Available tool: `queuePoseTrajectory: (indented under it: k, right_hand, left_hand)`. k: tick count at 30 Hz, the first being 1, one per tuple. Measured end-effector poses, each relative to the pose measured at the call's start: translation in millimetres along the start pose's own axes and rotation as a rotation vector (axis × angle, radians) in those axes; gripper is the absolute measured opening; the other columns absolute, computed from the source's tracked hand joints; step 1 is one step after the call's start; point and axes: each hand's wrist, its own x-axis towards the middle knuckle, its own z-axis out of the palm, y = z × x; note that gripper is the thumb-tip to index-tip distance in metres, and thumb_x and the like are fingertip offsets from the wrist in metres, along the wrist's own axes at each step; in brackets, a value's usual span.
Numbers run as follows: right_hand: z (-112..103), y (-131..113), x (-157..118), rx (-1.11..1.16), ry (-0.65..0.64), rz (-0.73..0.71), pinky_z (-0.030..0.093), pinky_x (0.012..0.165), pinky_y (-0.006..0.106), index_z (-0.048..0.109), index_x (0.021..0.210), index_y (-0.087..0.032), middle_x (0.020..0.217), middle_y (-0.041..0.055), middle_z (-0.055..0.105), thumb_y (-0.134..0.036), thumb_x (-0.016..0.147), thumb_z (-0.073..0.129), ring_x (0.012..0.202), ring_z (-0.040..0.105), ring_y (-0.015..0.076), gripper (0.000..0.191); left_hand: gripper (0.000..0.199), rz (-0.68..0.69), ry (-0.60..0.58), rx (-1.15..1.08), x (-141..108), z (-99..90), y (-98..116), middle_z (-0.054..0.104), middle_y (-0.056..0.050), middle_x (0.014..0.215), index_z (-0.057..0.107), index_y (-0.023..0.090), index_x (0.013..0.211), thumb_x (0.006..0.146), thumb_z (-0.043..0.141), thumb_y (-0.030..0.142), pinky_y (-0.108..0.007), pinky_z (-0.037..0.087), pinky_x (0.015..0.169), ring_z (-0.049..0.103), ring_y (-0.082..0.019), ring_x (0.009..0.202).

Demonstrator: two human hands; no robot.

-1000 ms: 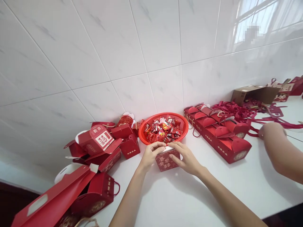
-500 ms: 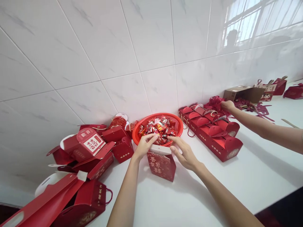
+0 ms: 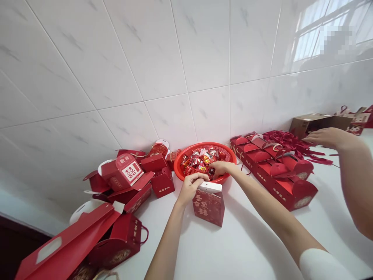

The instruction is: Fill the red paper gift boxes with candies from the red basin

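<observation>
My left hand (image 3: 192, 188) is closed on the raised white-lined flap of a small red gift box (image 3: 208, 206) with gold lettering, which stands upright on the white table. Behind it is a red plastic basket (image 3: 178, 173) full of wrapped candies (image 3: 198, 157). Over the basket's near right side, my right hand (image 3: 219, 169) dips curled fingers among the candies. Its fingertips are partly hidden, so what they grip, if anything, does not show.
Red gift boxes (image 3: 125, 173) are piled at the left; closed ones (image 3: 268, 175) stand in rows at the right. Beyond lie red ribbons (image 3: 287, 142) and a cardboard box (image 3: 309, 124). Another person's hand (image 3: 329, 138) hovers near them. A tiled wall (image 3: 163, 120) runs behind.
My right hand has left the gift box's side and moved into the candy basket. My left hand stays at the flap. The other person's hand has drawn back from the ribbons; the view has shifted left.
</observation>
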Motion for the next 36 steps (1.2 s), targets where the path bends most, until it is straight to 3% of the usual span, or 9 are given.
queuePoseTrajectory:
  k: [4, 8, 10, 13, 16, 21, 27, 32, 36]
  right_hand:
    - [3, 2, -23, 0.018, 0.162, -0.018, 0.054, 0.092, 0.045, 0.060, 0.125, -0.022, 0.123, 0.0049, 0.064, -0.043, 0.096, 0.055, 0.111, 0.062, 0.0255, 0.036]
    - [-6, 22, -61, 0.058, 0.466, -0.020, 0.054, 0.093, 0.047, 0.058, 0.128, -0.039, 0.122, 0.0019, 0.067, -0.040, 0.076, 0.069, 0.120, 0.059, 0.0279, 0.052]
    - [-10, 28, -69, 0.081, 0.540, -0.002, 0.055, 0.092, 0.048, 0.058, 0.129, -0.040, 0.122, 0.0021, 0.067, -0.036, 0.068, 0.074, 0.122, 0.057, 0.0301, 0.064]
    - [-11, 24, -59, 0.136, 0.475, 0.043, 0.055, 0.088, 0.047, 0.059, 0.130, -0.036, 0.117, 0.0030, 0.069, -0.033, 0.067, 0.074, 0.117, 0.059, 0.0311, 0.064]
    - [-8, 13, -31, 0.243, 0.326, 0.090, 0.056, 0.082, 0.041, 0.064, 0.124, -0.029, 0.111, 0.0034, 0.070, -0.035, 0.073, 0.074, 0.106, 0.063, 0.0293, 0.053]
    - [0, 7, 11, 0.369, 0.158, 0.134, 0.056, 0.080, 0.038, 0.063, 0.116, -0.016, 0.111, 0.0065, 0.066, -0.039, 0.092, 0.064, 0.094, 0.065, 0.0209, 0.033]
    - [5, 11, 29, 0.512, 0.092, 0.153, 0.042, 0.058, 0.025, 0.063, 0.070, -0.015, 0.062, -0.0053, 0.058, -0.020, 0.060, 0.077, 0.063, 0.055, 0.0140, 0.018]
    - [1, 9, 25, 0.703, 0.063, 0.146, 0.039, 0.056, 0.025, 0.059, 0.060, -0.016, 0.058, -0.0048, 0.057, -0.027, 0.056, 0.075, 0.057, 0.052, 0.0123, 0.021]
    - [-2, 10, 19, 0.839, 0.057, 0.163, 0.044, 0.059, 0.027, 0.064, 0.061, -0.015, 0.062, -0.0015, 0.064, -0.029, 0.052, 0.079, 0.059, 0.056, 0.0142, 0.023]
  left_hand:
    - [0.019, 0.018, 0.084, -0.007, -7, 5.2, -3, 0.075, -0.005, 0.081, 0.074, 0.019, 0.073, 0.073, 0.058, 0.029, -0.032, 0.051, 0.079, 0.067, -0.022, 0.082]
    - [0.019, 0.033, 0.166, -0.031, -11, 14.1, -5, 0.075, -0.005, 0.080, 0.073, 0.019, 0.071, 0.073, 0.058, 0.029, -0.032, 0.051, 0.081, 0.068, -0.022, 0.083]
    - [0.019, 0.047, 0.180, -0.021, -12, 18.0, -2, 0.075, -0.005, 0.082, 0.073, 0.019, 0.072, 0.075, 0.058, 0.030, -0.033, 0.051, 0.083, 0.068, -0.023, 0.086]
    - [0.019, 0.080, 0.144, -0.024, -13, 16.5, 7, 0.075, -0.005, 0.086, 0.074, 0.019, 0.079, 0.078, 0.060, 0.033, -0.033, 0.051, 0.085, 0.068, -0.022, 0.087]
    - [0.026, 0.110, 0.151, -0.061, -9, 5.0, 11, 0.075, -0.006, 0.090, 0.074, 0.018, 0.083, 0.081, 0.064, 0.042, -0.033, 0.052, 0.085, 0.068, -0.022, 0.086]
    - [0.034, 0.055, 0.260, -0.130, 13, -15.0, -5, 0.075, -0.007, 0.082, 0.073, 0.017, 0.080, 0.075, 0.070, 0.051, -0.036, 0.055, 0.084, 0.070, -0.022, 0.080]
    - [0.017, -0.047, 0.195, 0.130, 37, -21.1, -18, 0.077, -0.008, 0.092, 0.075, 0.016, 0.084, 0.075, 0.067, 0.029, -0.035, 0.054, 0.088, 0.071, -0.023, 0.089]
    - [0.021, -0.149, -0.028, 0.523, 49, -19.9, -16, 0.078, -0.008, 0.095, 0.077, 0.017, 0.091, 0.074, 0.065, 0.021, -0.033, 0.052, 0.087, 0.071, -0.026, 0.091]
    - [0.027, -0.194, -0.083, 0.580, 62, -11.0, -22, 0.077, -0.009, 0.084, 0.075, 0.017, 0.089, 0.063, 0.075, 0.019, -0.034, 0.051, 0.080, 0.070, -0.030, 0.085]
